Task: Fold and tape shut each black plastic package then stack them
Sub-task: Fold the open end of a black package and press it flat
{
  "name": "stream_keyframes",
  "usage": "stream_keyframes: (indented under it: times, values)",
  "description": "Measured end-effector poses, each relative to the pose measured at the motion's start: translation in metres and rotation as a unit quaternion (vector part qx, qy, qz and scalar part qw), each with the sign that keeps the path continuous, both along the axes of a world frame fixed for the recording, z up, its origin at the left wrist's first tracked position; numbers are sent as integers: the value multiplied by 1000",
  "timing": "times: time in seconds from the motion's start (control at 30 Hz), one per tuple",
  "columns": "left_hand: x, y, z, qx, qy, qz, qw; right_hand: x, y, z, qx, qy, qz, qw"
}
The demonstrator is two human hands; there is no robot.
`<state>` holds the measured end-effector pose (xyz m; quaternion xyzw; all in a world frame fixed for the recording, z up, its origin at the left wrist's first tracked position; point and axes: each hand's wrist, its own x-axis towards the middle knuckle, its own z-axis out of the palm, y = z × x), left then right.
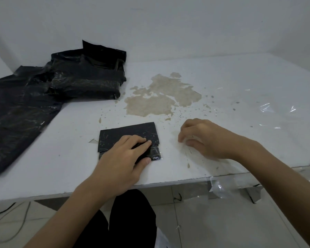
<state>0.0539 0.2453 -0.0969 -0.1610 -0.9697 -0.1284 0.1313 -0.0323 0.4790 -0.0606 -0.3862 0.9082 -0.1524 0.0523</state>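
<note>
Black plastic package: it lies flat on the table, near the front edge and about the middle of it; I see a small folded rectangle with one flap turned over the lower part.
Step in hand: I judge that the folding is nearly finished and the taping is not yet done, because I see no strip across the flap.
Left hand: it presses down on the fold; the fingers lie flat and a little spread on the plastic, the thumb at the lower edge, nothing gripped.
Right hand: it rests on the table just beside the package, fingers curled and pinched low; I cannot tell if they hold a piece of clear tape.
Next move: I think a tape piece must come over the flap while my left hand holds the fold down.
Stack: finished packages sit toward the back left corner, well apart, glossy with tape.
Loose black sheet: thin, wrinkled, at the left edge.
Table surface: white, with a torn brownish patch and shiny clear film at the right.
</note>
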Motion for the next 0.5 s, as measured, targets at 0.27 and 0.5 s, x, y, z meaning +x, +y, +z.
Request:
stream_keyframes:
  times: [0.27,0.5]
  values:
    - [-4,-7,2,3,-6,-20,1000,-12,-3,7,-31,-46,-9,998]
    - [-9,-21,3,8,-35,-33,999,-7,-17,46,-117,-49,24,992]
